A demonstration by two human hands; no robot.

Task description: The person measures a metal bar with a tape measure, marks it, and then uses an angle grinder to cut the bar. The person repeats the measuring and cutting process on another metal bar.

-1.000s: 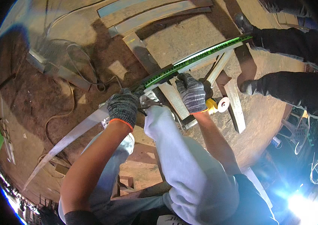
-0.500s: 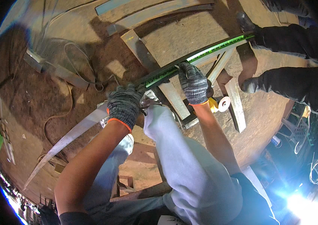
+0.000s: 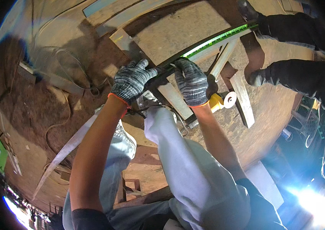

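Observation:
A bright green tape measure [image 3: 216, 40] lies stretched along a long metal bar [image 3: 234, 36]. My left hand [image 3: 131, 81], in a grey knit glove with an orange cuff, rests at the bar's near-left part, fingers spread and reaching over it. My right hand [image 3: 191, 82], gloved alike, is closed against the tape's edge, fingers bent. A small pale tip shows by its fingertips, too little to name. Just right of that hand lies a yellow angle grinder [image 3: 217, 102] with a white disc [image 3: 230, 99]. Both hands hide the tape's left part.
Flat metal strips [image 3: 243, 99] and a short bar [image 3: 174, 97] lie under and beside the long one. Another person's dark-trousered legs [image 3: 296, 76] stand at the right. A cable [image 3: 47, 130] curls on the floor at left. Bright welding-like glare [image 3: 315, 203] fills the lower right.
My left hand has moved up and forward along the bar, its fingers now spreading out. The right hand has shifted slightly left, and the whole view has turned a little.

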